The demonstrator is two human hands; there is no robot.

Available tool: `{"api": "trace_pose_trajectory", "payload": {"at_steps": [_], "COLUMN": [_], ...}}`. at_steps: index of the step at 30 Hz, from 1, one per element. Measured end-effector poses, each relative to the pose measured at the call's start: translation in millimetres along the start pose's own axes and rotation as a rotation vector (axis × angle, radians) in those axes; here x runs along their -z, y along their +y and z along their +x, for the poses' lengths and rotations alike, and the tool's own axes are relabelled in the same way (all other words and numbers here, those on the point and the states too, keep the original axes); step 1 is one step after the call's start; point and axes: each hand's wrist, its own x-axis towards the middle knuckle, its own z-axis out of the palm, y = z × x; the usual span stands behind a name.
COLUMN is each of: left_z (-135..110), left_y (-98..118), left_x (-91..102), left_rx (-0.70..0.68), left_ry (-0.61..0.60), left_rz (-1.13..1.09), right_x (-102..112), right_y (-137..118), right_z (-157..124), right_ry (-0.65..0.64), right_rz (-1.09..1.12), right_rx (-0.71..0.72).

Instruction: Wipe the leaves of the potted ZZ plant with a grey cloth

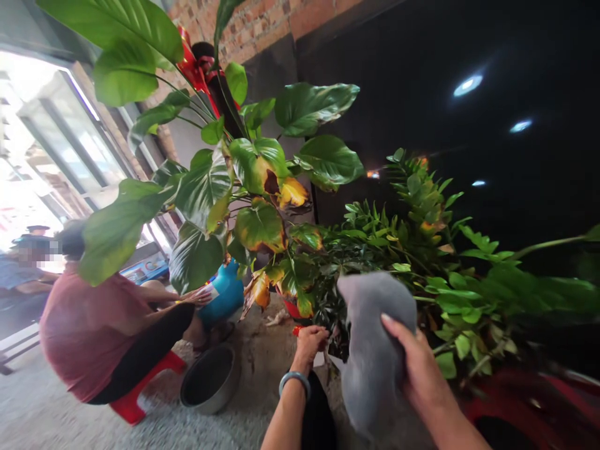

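Brick wall behind two potted plants [262, 206], one steel bowl [209, 378], right hand [415, 365] gripping one grey cloth [372, 350], left hand [309, 344] closed at plant base.

One cloth [375, 350], one bowl [209, 379], seemingly two plants [262, 181].

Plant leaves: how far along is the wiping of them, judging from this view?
Done: nothing shows as finished; no leaf can be told as wiped. In hand: the right hand grips a grey cloth beside the small-leaved plant, while the left hand reaches in at the base of the stems. Left: the big leaves above, several yellow and brown.
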Motion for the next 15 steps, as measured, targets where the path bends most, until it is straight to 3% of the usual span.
{"api": "trace_pose_trajectory", "payload": {"at_steps": [3, 5, 7, 9, 11, 13, 15], "left_z": [-3.6, -4.9, -5.0, -4.3, -3.9, -4.4, -6.0], "left_y": [3.6, 5.2, 5.7, 5.5, 5.4, 6.2, 7.7], "left_x": [-1.4, -1.3, 0.0, 1.8, 3.3, 3.6, 2.5], "left_rx": [-0.004, -0.013, -0.018, -0.02, -0.026, -0.034, -0.037], "left_ry": [-0.002, -0.003, -0.004, -0.005, -0.005, -0.007, -0.01], "left_rz": [-0.006, -0.019, -0.036, -0.048, -0.055, -0.054, -0.043], "right_x": [-17.6, -7.3, 18.2, 47.1, 64.6, 61.1, 39.3], "right_y": [-8.7, 9.2, 36.9, 59.4, 64.6, 50.1, 24.6], "right_z": [17.5, 23.9, 23.1, 17.6, 12.0, 10.3, 14.2], "right_ry": [-0.031, -0.05, -0.021, 0.002, 0.034, 0.094, 0.139], "right_rz": [0.142, 0.105, 0.007, -0.092, -0.126, -0.076, 0.017], "right_rx": [-0.084, -0.26, -0.354, -0.28, -0.175, -0.085, 0.003]}}
